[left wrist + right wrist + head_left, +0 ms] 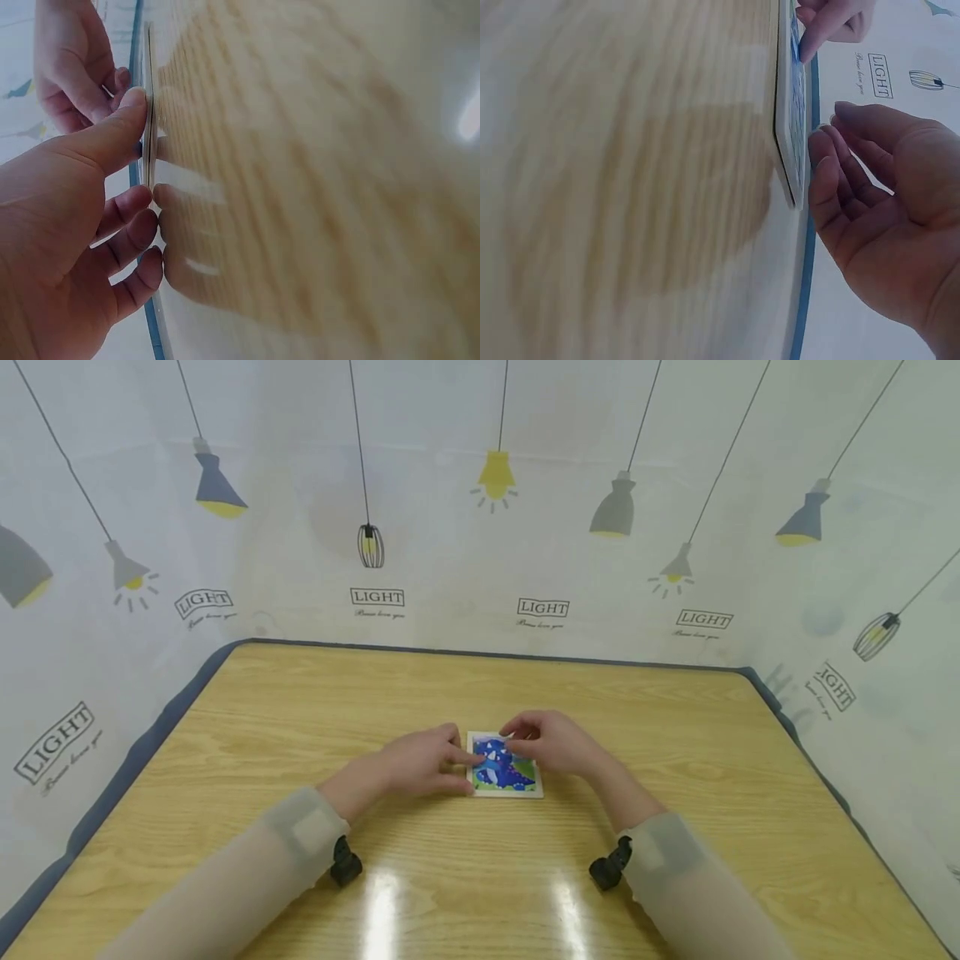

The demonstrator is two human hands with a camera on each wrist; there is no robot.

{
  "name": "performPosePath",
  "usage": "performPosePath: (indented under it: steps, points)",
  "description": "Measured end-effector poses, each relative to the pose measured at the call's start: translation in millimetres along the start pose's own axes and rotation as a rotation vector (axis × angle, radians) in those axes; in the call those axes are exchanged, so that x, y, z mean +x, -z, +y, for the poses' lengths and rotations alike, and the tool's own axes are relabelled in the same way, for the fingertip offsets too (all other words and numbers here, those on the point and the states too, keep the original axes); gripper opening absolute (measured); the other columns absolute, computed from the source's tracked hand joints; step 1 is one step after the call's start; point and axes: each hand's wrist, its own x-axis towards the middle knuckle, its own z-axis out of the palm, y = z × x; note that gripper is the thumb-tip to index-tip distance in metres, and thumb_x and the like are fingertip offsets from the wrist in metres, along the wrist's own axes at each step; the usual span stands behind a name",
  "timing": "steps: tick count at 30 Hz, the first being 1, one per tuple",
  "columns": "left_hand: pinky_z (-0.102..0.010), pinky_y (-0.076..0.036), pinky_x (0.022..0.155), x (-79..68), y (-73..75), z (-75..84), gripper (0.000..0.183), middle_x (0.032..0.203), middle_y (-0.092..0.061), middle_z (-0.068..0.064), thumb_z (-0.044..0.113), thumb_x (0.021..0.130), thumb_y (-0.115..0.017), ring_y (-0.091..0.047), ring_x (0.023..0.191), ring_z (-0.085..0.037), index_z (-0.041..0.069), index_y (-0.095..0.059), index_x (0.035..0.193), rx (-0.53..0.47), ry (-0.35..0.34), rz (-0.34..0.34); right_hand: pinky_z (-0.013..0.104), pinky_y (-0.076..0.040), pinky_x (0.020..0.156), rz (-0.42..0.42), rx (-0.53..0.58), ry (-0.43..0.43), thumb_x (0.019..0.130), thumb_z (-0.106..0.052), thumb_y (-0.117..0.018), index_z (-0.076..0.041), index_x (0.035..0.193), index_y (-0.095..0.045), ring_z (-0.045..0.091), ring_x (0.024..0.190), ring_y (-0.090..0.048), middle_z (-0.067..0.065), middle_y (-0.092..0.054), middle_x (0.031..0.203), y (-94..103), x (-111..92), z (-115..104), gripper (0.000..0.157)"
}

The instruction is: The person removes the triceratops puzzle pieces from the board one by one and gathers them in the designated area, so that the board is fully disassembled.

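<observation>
A small square picture board (506, 792) with a white border lies flat on the table, showing a blue cartoon dinosaur. My left hand (423, 762) is at its left side; the index fingertip touches the picture and the thumb rests by the near left corner. In the left wrist view, the other fingers (139, 281) of that hand are loosely bent against the tabletop. My right hand (558, 743) hovers over the board's far right part. From the right wrist view, its thumb and fingers (829, 184) are loosely bent, with nothing visible held between them.
The wooden table (300, 710) has a dark blue edge and stands against a pale wall covering (450, 527) printed with lamps. A small black device (345, 862) sits on the left wrist and another black device (610, 864) on the right.
</observation>
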Motion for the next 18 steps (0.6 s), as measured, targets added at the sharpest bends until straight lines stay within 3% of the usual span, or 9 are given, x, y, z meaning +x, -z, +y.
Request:
performPosePath:
  steps: [8, 18]
  points:
    - [-0.030, -0.041, 0.074, -0.6, -0.5, 0.8, 0.053, 0.111, -0.054, -0.002, 0.051, 0.103, -0.074, -0.049, 0.088, -0.015, 0.028, -0.068, 0.151, 0.007, -0.031, 0.020, 0.036, -0.052, 0.090, -0.022, 0.046, 0.057, 0.106, -0.023, -0.075, -0.018, 0.130, -0.078, 0.020, 0.099, -0.064, 0.003, -0.072, 0.111, -10.7, 17.7, -8.9, 0.025]
    - [-0.029, -0.044, 0.076, -1.9, 0.4, 2.1, 0.047, 0.112, -0.057, -0.001, 0.049, 0.104, -0.074, -0.051, 0.089, -0.013, 0.026, -0.073, 0.146, 0.005, -0.041, 0.021, 0.033, -0.050, 0.087, -0.082, 0.058, 0.053, 0.105, -0.016, -0.076, -0.019, 0.135, -0.076, 0.019, 0.094, -0.063, 0.005, -0.071, 0.107, -14.8, 24.3, -8.5, 0.030]
